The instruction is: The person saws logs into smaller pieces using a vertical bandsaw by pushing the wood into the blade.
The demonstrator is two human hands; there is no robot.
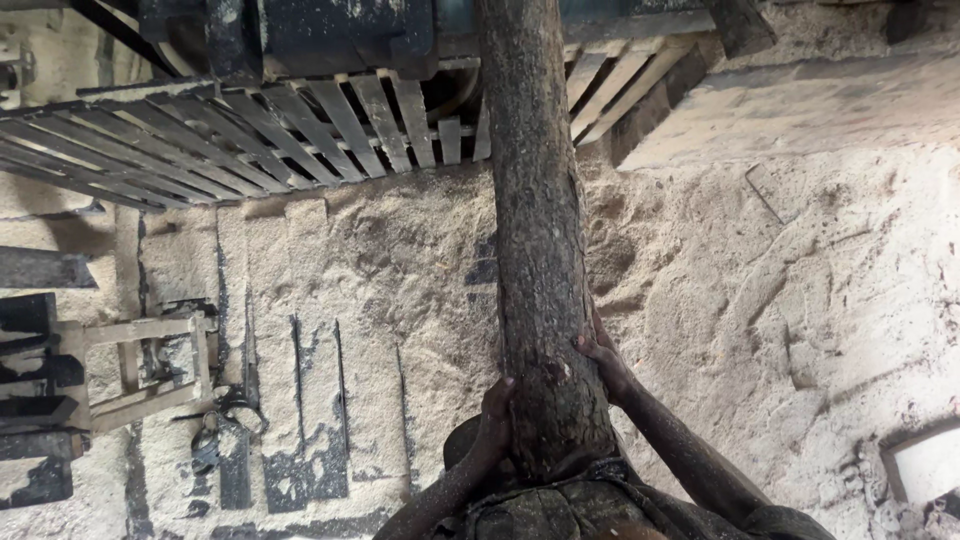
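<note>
**One log, two hands, sawdust all around**

One long log [530, 200] runs straight away from the fingers toward the slatted wooden rack [250, 140] far beyond them; its near end is cut off against the person's body. Sawdust covers the floor [760, 300] on both sides of the fingers. The left hand [493, 415] presses the bark with curled fingers; the right hand [603, 358] wraps the opposite flank. One small wooden frame [140, 365] lies well left, beside dark metal parts too dusty to identify.
</note>
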